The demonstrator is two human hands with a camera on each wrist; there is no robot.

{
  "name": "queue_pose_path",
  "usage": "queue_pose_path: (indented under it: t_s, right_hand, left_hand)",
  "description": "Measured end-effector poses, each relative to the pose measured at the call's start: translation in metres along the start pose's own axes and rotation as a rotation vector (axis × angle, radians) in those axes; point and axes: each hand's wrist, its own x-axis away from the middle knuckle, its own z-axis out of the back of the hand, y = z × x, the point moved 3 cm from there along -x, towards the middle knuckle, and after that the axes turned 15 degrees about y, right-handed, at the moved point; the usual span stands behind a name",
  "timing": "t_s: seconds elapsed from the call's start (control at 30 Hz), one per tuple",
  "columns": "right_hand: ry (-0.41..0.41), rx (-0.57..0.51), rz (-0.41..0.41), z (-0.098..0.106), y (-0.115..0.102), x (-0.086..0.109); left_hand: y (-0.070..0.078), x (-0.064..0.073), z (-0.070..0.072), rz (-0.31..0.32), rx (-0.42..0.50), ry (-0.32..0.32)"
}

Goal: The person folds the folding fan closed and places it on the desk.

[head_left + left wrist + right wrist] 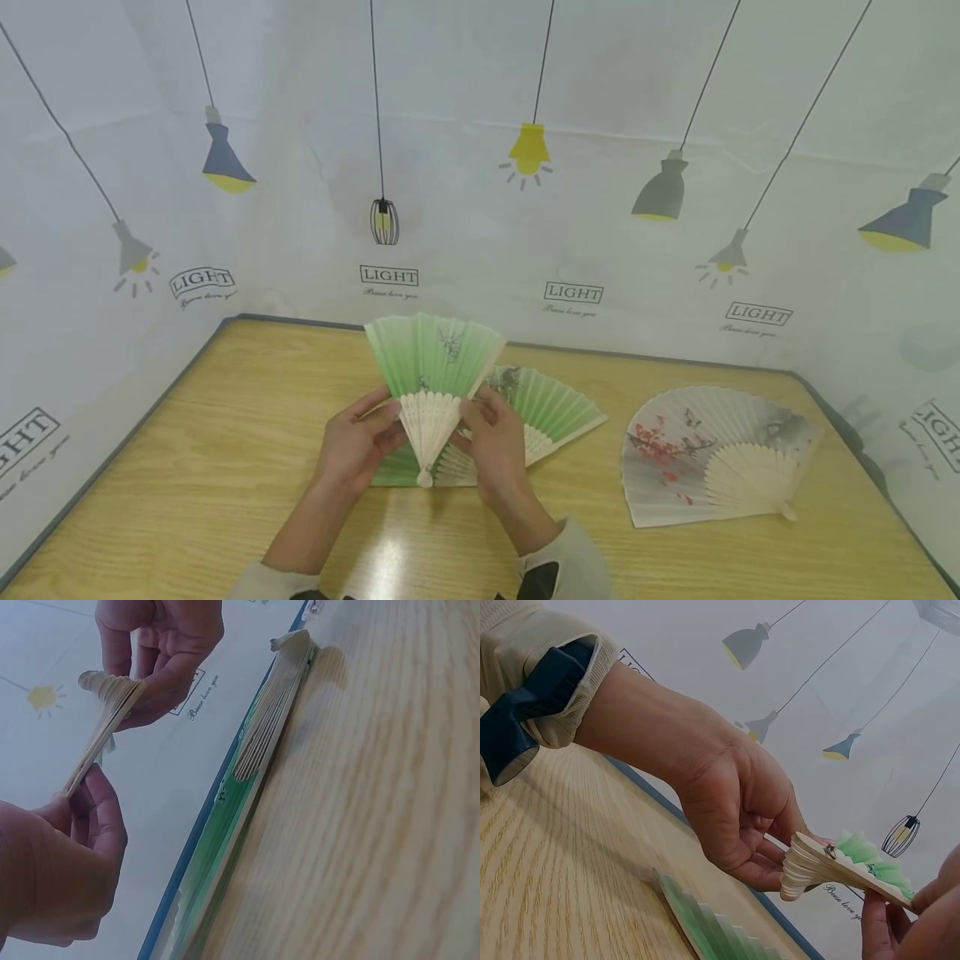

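Note:
A green folding fan [435,354] with pale ribs is spread partway and held upright between both hands above the table. My left hand [354,442] pinches its left edge stick between thumb and fingers. On the opposite edge, my right hand [497,437] pinches the other outer stick. The fan's pivot end points down toward me. In the left wrist view the fan's ribs [112,701] show edge-on between the two hands. Behind the hands, a second green fan [558,408] lies spread on the table, partly hidden by the held fan and right hand.
A white-grey fan with red blossoms [667,467] lies spread on the right of the wooden table [187,467]. White cloth walls [465,208] printed with hanging lamps stand around the table's dark-edged back and sides.

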Motion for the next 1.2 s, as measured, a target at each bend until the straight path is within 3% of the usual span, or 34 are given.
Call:
queue_pose_path:
  t_s: [0.57,1.2]
  right_hand:
    - [-0.020,0.005,-0.010,-0.0008,-0.0015,0.0022]
    - [-0.050,0.017,-0.024,-0.0020,-0.0011,0.0034]
  left_hand:
    - [0.0003,0.0012,-0.0018,0.004,-0.025,-0.010]
    - [-0.0007,0.0017,-0.0023,-0.012,-0.116,-0.044]
